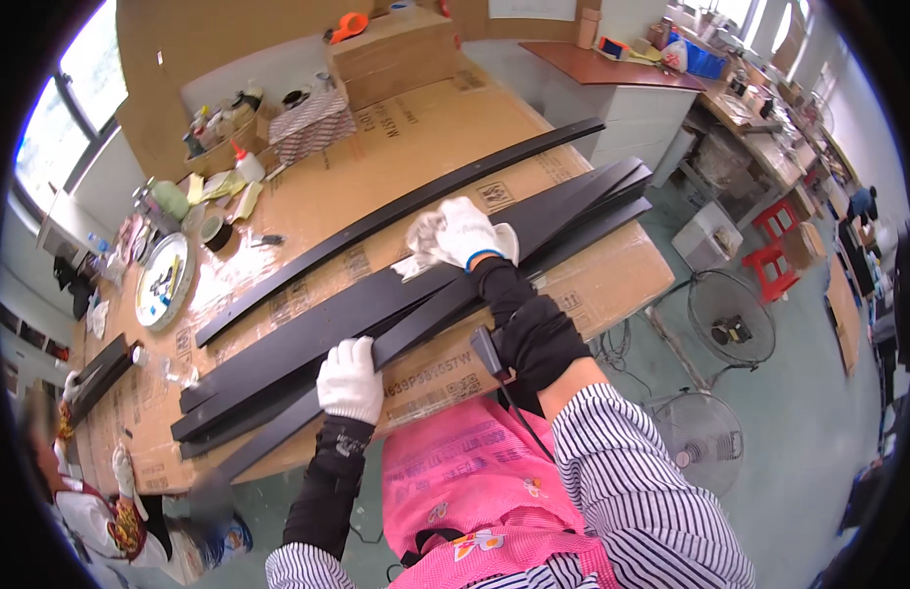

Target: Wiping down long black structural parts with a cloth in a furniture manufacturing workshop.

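Note:
Several long black strips (308, 344) lie fanned and overlapping on a cardboard-covered table (425, 123). My left hand (350, 380), in a white knit glove, is closed around the nearest black strip (275, 429), which slants across the others and juts past the table's near edge. Farther right, my right hand (467, 232), also gloved, presses a crumpled white cloth (412, 265) onto the strips, its fingers bent over it. Beyond both hands rests a separate black strip (376, 218), apart from the pile.
Far left stand a round white tray (165, 280), a red-tipped bottle (247, 163) and a cardboard box (391, 57). A co-worker's gloved hand (123, 471) shows at lower left. Fans (731, 316) and red stools (769, 273) are on the floor at right.

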